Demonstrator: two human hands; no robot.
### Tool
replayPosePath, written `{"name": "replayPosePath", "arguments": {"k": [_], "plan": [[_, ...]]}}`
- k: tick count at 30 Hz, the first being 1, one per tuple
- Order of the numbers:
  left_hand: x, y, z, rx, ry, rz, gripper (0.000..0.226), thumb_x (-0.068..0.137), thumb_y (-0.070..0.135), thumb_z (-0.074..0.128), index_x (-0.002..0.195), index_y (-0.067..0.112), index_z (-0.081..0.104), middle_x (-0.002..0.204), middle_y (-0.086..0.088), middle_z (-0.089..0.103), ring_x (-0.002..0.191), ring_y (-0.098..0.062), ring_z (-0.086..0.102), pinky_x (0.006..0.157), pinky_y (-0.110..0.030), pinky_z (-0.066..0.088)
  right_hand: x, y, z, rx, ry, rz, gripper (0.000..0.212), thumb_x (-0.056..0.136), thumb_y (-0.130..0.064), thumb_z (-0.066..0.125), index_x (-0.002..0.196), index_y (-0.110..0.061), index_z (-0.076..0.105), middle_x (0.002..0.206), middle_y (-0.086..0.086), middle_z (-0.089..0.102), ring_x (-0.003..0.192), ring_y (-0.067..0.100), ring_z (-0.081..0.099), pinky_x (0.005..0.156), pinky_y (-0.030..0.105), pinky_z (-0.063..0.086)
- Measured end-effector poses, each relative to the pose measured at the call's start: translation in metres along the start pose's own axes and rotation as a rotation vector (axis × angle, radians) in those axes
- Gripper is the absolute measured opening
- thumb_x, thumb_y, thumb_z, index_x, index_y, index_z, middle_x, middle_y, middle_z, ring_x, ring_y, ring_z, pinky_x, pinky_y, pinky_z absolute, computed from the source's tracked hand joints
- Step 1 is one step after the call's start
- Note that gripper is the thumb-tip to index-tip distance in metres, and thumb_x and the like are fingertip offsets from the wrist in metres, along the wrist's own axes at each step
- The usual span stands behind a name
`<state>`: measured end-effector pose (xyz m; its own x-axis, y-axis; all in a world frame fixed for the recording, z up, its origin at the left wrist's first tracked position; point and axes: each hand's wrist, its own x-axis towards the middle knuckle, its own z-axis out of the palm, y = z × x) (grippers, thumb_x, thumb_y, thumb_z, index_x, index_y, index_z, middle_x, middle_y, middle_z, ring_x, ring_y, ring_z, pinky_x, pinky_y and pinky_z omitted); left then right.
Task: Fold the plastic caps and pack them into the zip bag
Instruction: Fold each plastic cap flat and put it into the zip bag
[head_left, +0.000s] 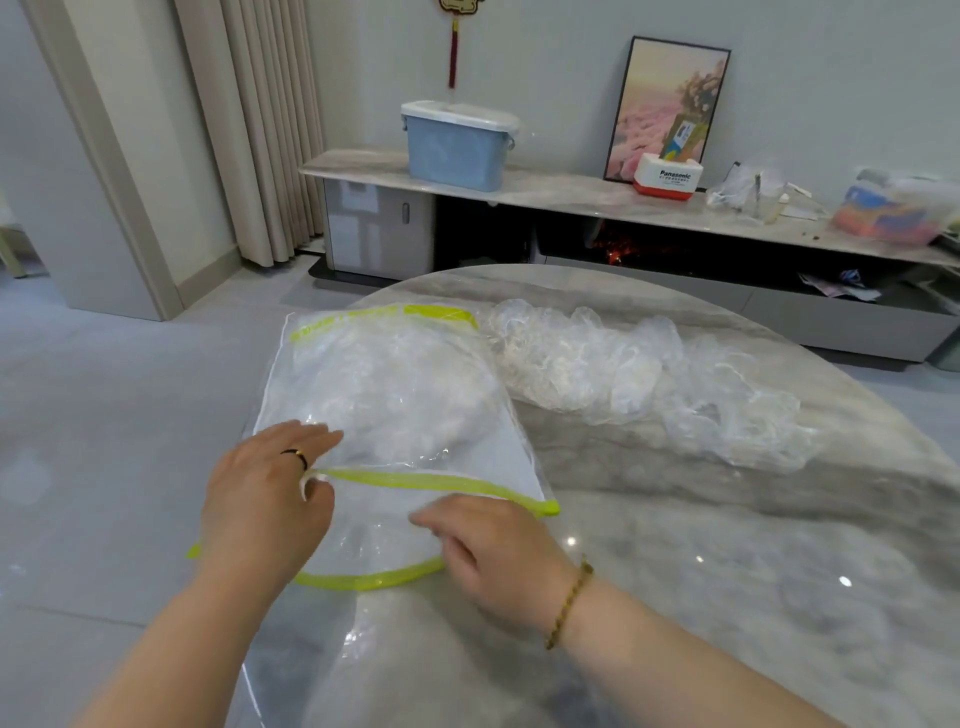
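A clear zip bag (395, 395) with yellow-green zip strips lies on the round marble table (727, 545), its mouth toward me and gaping. Folded clear plastic caps show through its upper half. My left hand (265, 499) pinches the upper zip strip at its left end between thumb and forefinger, the other fingers lying on the bag. My right hand (488, 545) is blurred, fingers curled at the mouth between the two zip strips, over the lower lip. A loose heap of crumpled plastic caps (639, 374) lies to the right of the bag.
The table's left edge runs under the bag, which overhangs it. Beyond the table stands a low marble-topped cabinet (571, 192) with a blue lidded bin (457, 145), a framed picture (670, 109), a white-and-red box (667, 179) and bags of clutter.
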<state>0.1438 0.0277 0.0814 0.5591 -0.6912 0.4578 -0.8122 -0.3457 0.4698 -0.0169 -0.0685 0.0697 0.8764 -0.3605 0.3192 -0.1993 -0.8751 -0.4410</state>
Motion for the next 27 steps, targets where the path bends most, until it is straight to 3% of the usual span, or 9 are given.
{"name": "replayPosePath", "arguments": {"k": [3, 5, 8, 10, 13, 18, 21, 23, 27], "plan": [[-0.005, 0.021, 0.010, -0.064, -0.067, 0.297, 0.053, 0.065, 0.030, 0.038, 0.104, 0.011, 0.069, 0.114, -0.008, 0.065, 0.113, -0.019, 0.046, 0.099, -0.041, 0.034, -0.032, 0.032, -0.028, -0.052, 0.457, -0.088, 0.021, 0.074, -0.011, 0.046, 0.089, -0.020, 0.058, 0.066, 0.000, 0.068, 0.064, 0.010, 0.056, 0.054, 0.019, 0.045], [-0.012, 0.042, 0.019, -0.095, -0.157, 0.370, 0.047, 0.075, 0.039, 0.043, 0.109, 0.017, 0.066, 0.116, -0.006, 0.064, 0.114, -0.015, 0.043, 0.103, -0.030, 0.023, -0.030, 0.062, -0.054, -0.092, 0.595, 0.104, 0.017, 0.076, -0.015, 0.048, 0.087, -0.022, 0.060, 0.063, 0.000, 0.066, 0.067, 0.013, 0.055, 0.054, 0.018, 0.041], [-0.021, 0.061, 0.046, 0.068, -0.259, 0.450, 0.052, 0.094, 0.057, 0.016, 0.120, 0.026, 0.048, 0.118, -0.003, 0.064, 0.115, -0.014, 0.041, 0.106, -0.026, 0.011, -0.031, 0.119, -0.084, -0.337, 0.500, 0.400, 0.027, 0.081, -0.010, 0.057, 0.106, -0.007, 0.064, 0.105, 0.012, 0.065, 0.097, 0.018, 0.059, 0.081, 0.024, 0.047], [-0.024, 0.054, 0.068, 0.173, -0.280, 0.491, 0.047, 0.097, 0.049, 0.011, 0.120, 0.024, 0.043, 0.116, -0.006, 0.065, 0.114, -0.016, 0.041, 0.107, -0.029, 0.009, -0.032, 0.156, -0.103, -0.405, 0.306, 0.704, 0.054, 0.090, -0.020, 0.056, 0.139, -0.009, 0.036, 0.147, 0.013, 0.029, 0.136, 0.028, 0.025, 0.110, 0.036, 0.024], [-0.021, 0.042, 0.088, 0.228, -0.256, 0.512, 0.042, 0.078, 0.027, 0.034, 0.113, 0.024, 0.057, 0.109, -0.010, 0.068, 0.110, -0.019, 0.042, 0.112, -0.028, 0.003, -0.035, 0.192, -0.124, -0.357, 0.293, 1.055, 0.080, 0.088, -0.031, 0.059, 0.148, -0.018, 0.007, 0.155, 0.008, -0.005, 0.142, 0.028, 0.000, 0.115, 0.044, 0.013], [-0.011, 0.039, 0.105, 0.232, -0.200, 0.517, 0.043, 0.072, 0.021, 0.036, 0.110, 0.025, 0.057, 0.107, -0.008, 0.069, 0.107, -0.017, 0.043, 0.113, -0.025, 0.001, -0.029, 0.230, -0.132, 0.079, 0.599, 1.249, 0.088, 0.087, -0.021, 0.061, 0.148, -0.020, -0.003, 0.150, 0.006, 0.021, 0.129, 0.035, 0.034, 0.106, 0.046, 0.030], [-0.007, 0.038, 0.112, 0.234, -0.192, 0.524, 0.041, 0.073, 0.023, 0.036, 0.111, 0.024, 0.051, 0.106, -0.007, 0.069, 0.106, -0.016, 0.044, 0.112, -0.024, 0.002, -0.028, 0.231, -0.138, 0.108, 0.472, 1.299, 0.059, 0.089, -0.013, 0.058, 0.140, -0.007, 0.029, 0.121, 0.015, 0.048, 0.105, 0.030, 0.050, 0.086, 0.034, 0.039], [-0.005, 0.036, 0.111, 0.243, -0.199, 0.549, 0.039, 0.080, 0.024, 0.035, 0.106, 0.022, 0.064, 0.105, -0.007, 0.070, 0.105, -0.017, 0.046, 0.112, -0.023, 0.000, -0.030, 0.226, -0.141, 0.096, 0.347, 1.272, 0.021, 0.089, -0.010, 0.056, 0.105, 0.002, 0.056, 0.101, 0.018, 0.052, 0.092, 0.031, 0.051, 0.078, 0.033, 0.040], [-0.005, 0.031, 0.105, 0.322, -0.246, 0.498, 0.067, 0.099, 0.038, 0.011, 0.090, 0.020, 0.075, 0.099, -0.002, 0.072, 0.098, -0.015, 0.058, 0.112, -0.021, -0.002, -0.041, 0.206, -0.146, 0.193, 0.498, 1.123, 0.018, 0.090, -0.011, 0.052, 0.084, 0.005, 0.058, 0.079, 0.020, 0.049, 0.080, 0.035, 0.048, 0.074, 0.035, 0.041]]}}
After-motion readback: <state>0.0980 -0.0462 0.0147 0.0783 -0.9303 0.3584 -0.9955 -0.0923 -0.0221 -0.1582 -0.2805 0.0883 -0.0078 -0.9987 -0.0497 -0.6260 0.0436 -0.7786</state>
